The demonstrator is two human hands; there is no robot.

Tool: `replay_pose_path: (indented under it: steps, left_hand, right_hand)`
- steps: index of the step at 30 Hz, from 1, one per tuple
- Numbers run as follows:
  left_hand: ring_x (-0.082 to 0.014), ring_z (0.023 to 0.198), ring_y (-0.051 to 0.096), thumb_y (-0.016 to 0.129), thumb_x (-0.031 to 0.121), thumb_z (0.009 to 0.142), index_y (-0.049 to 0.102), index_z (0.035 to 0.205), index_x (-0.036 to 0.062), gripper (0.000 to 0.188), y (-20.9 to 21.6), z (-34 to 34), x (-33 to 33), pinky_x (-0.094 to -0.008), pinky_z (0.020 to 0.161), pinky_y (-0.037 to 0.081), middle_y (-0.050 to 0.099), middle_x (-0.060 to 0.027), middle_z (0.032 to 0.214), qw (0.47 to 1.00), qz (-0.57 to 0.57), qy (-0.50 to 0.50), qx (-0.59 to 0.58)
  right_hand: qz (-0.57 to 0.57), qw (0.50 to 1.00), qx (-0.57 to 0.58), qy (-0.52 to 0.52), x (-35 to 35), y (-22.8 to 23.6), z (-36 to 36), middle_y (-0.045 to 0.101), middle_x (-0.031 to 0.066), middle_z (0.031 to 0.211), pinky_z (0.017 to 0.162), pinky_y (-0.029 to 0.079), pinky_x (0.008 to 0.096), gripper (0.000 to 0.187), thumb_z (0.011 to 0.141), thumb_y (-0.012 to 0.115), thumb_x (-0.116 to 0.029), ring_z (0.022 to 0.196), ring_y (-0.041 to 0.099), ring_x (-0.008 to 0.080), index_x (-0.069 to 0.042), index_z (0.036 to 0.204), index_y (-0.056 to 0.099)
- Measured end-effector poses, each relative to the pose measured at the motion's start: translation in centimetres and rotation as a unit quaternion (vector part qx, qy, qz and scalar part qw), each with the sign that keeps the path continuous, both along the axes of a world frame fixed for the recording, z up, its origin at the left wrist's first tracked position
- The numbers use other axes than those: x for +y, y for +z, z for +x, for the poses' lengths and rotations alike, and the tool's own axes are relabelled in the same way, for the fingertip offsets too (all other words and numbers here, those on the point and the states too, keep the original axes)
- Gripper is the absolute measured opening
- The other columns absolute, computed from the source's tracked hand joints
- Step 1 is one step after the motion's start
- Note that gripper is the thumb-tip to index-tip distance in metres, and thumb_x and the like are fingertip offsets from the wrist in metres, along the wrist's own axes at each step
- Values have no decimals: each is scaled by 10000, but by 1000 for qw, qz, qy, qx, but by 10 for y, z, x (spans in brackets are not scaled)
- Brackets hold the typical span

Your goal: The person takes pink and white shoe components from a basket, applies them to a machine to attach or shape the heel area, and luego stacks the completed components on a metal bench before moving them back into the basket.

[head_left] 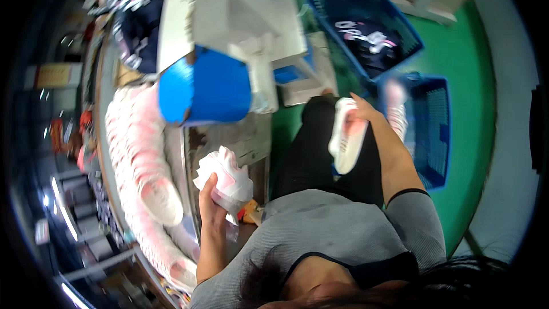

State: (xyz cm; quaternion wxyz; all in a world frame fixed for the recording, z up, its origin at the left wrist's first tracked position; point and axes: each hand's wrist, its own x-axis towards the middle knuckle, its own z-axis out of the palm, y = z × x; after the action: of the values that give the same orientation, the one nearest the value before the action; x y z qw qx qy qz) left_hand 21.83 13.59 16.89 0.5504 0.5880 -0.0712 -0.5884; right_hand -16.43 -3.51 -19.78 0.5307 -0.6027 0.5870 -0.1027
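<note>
My right hand (361, 115) grips a white and pink shoe (346, 137), held over my lap with its sole turned up. My left hand (210, 197) holds a crumpled wad of white and pink paper (224, 174) just above the work surface edge. To the left, a long row of white and pink shoes (140, 166) lies along the bench. A blue crate (432, 126) to my right has another pale shoe (396, 111) in it, blurred.
A second blue crate (366, 23) with dark printed garments stands on the green floor (469, 80). A white machine (234, 17) and a blue cylinder-shaped part (206, 88) sit over the bench. Dark printed garments (140, 17) lie at the far left.
</note>
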Motion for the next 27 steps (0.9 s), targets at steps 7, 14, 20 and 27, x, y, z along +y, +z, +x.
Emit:
replay_pose_path:
  steps: [7,14,20,27]
  left_hand:
    - [-216,1041,566,692,81,778,499,1207,-49,488,53,46,53,-350,911,444,574,-123,1158,848,-80,272,-448]
    - [-175,945,589,717,78,776,589,1072,-75,357,-26,196,84,-295,886,435,626,-95,1049,773,-94,359,-514]
    - [-227,1145,504,756,93,738,430,1264,-102,649,-38,312,28,-317,981,372,521,-142,1242,778,-280,321,-462]
    - [-281,1302,327,758,191,740,309,1364,-66,811,-52,312,68,-351,1076,250,365,-193,1385,716,-156,153,-663]
  right_hand:
    - [-190,977,-15,-97,3,-75,-27,625,153,1102,920,452,341,641,600,685,-25,1033,598,288,-50,1220,523]
    - [-327,907,141,-224,21,59,-62,544,196,1168,971,385,389,529,704,580,-11,1113,490,366,-35,1228,509]
    - [-466,838,60,-277,48,175,-31,563,185,1144,973,377,396,497,689,606,14,1114,486,360,-26,1180,547]
    - [-416,859,-120,-272,83,204,60,527,144,1150,1012,336,343,493,689,573,27,1134,480,274,5,1178,513]
